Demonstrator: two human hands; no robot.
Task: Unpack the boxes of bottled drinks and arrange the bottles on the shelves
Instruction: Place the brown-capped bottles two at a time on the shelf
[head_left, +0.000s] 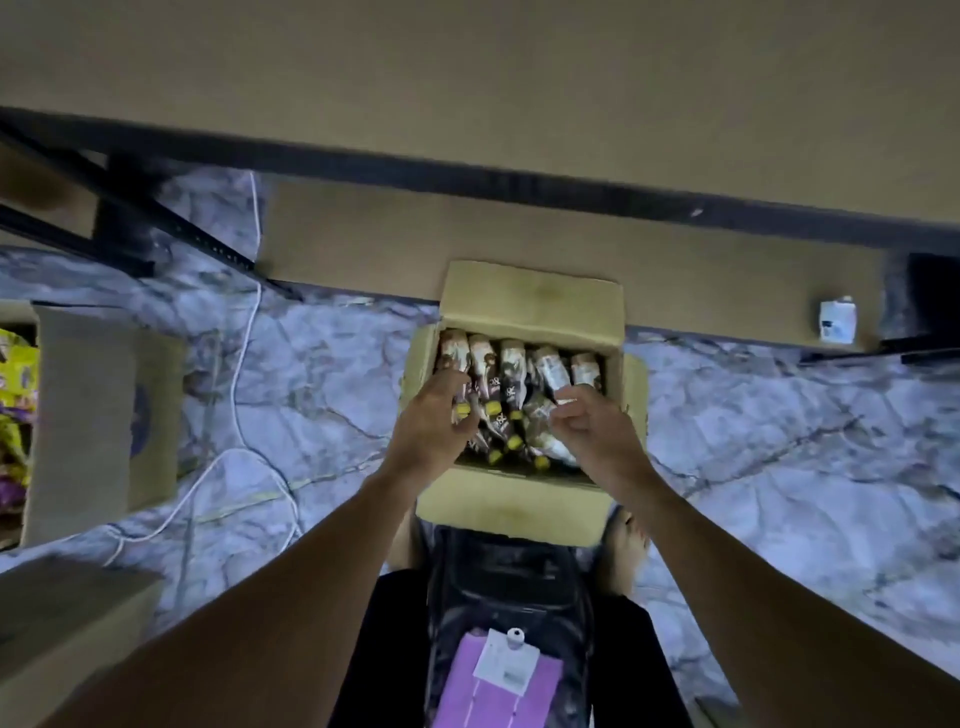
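Gripping one of the bottles (511, 364) by its neck in left hand (431, 421) | curling right hand (592, 431) over another, hold impossible to tell | working inside open box (530, 291) on floor (311, 364), before shelf (467, 78) | probably needing straight upward lift, clearing flaps (514, 504)

I judge this to be a shop stockroom or storage area. Grounds: a rack of black metal framing (467, 176) carries plain brown shelves, an upper board (467, 78) and a lower board (363, 244) close to the floor. An open carton (530, 291) on the floor, against the rack, is packed with like-labelled bottles (511, 364) with yellow caps. I note a second carton (83, 415) at left beside bright yellow and purple packets (18, 374), and a third carton (67, 623) nearer the camera. The floor (779, 441) is marble-patterned, with a white cable (244, 364) lying loose across it. A small white pack (837, 321) rests on the lower board.
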